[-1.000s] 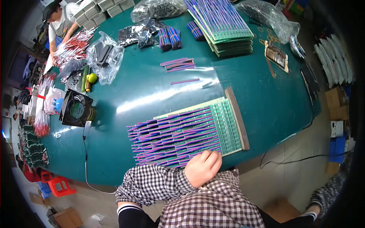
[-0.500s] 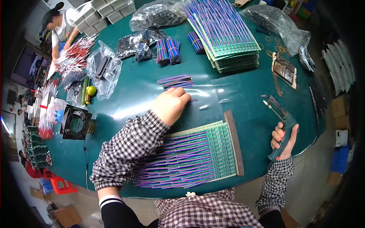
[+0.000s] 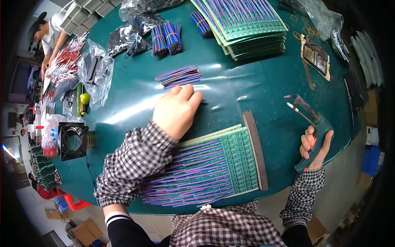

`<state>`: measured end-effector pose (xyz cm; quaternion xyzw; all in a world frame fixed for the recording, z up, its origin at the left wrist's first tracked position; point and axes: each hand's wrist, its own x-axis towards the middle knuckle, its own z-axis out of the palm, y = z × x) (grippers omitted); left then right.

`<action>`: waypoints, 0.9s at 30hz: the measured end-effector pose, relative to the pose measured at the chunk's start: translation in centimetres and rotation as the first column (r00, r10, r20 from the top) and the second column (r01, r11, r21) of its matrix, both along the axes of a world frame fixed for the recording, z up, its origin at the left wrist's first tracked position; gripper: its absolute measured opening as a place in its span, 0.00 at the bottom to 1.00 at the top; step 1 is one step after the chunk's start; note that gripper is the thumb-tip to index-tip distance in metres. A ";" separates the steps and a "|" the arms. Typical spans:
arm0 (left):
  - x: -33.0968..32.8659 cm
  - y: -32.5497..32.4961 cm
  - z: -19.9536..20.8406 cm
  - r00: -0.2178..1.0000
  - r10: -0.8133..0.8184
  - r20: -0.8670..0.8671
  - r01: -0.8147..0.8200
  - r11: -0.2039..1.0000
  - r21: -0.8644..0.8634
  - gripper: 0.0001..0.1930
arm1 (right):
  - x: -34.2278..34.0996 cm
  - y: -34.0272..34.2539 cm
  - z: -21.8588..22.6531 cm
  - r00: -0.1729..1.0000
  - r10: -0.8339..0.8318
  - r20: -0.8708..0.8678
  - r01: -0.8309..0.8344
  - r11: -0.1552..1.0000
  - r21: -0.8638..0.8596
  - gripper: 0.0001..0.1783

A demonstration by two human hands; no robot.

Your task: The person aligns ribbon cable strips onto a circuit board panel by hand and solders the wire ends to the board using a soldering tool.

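My left hand point(image 3: 177, 110) is closed, palm down, just below a small loose pile of multicoloured wires point(image 3: 181, 76). A short dark wire end point(image 3: 204, 101) pokes out beside its fingertips, which are themselves hidden. Under my left forearm lies a green circuit board panel point(image 3: 240, 160), partly covered by rows of blue, pink and black wires point(image 3: 201, 168). A brown strip point(image 3: 256, 152) runs along the panel's right edge. Held up at the right, a green soldering gun point(image 3: 321, 127) sits in my right hand point(image 3: 317, 150), its tip and thin feed tube pointing up and left.
Stacked wired panels point(image 3: 251, 31) stand at the back, beside banded wire bundles point(image 3: 172, 38). A sponge tray point(image 3: 316, 57) and rubber bands point(image 3: 309, 29) lie at right. Leftward are a small fan point(image 3: 73, 141), a plastic bag point(image 3: 101, 74), red-white wires point(image 3: 68, 61) and a co-worker point(image 3: 51, 35).
The view has shifted a little, so the table items sit further left and higher. My left hand stays by the wire pile, and my right hand still holds the soldering gun.
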<state>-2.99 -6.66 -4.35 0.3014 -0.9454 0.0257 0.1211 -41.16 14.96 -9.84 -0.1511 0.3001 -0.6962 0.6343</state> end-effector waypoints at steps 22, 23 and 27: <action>-2.7 9.6 -1.0 0.957 -0.145 -0.250 0.163 0.985 0.053 0.22 | 10.2 9.8 6.2 0.703 0.022 -0.711 0.096 0.988 0.125 0.52; -2.7 9.7 -1.0 0.957 -0.144 -0.253 0.164 0.985 0.057 0.22 | 10.6 9.7 6.7 0.671 0.061 -0.739 0.078 0.985 0.152 0.53; -2.8 9.8 -1.2 0.961 -0.118 -0.251 0.135 0.989 0.054 0.21 | 11.5 9.5 7.3 0.658 0.140 -0.740 0.074 0.966 0.248 0.54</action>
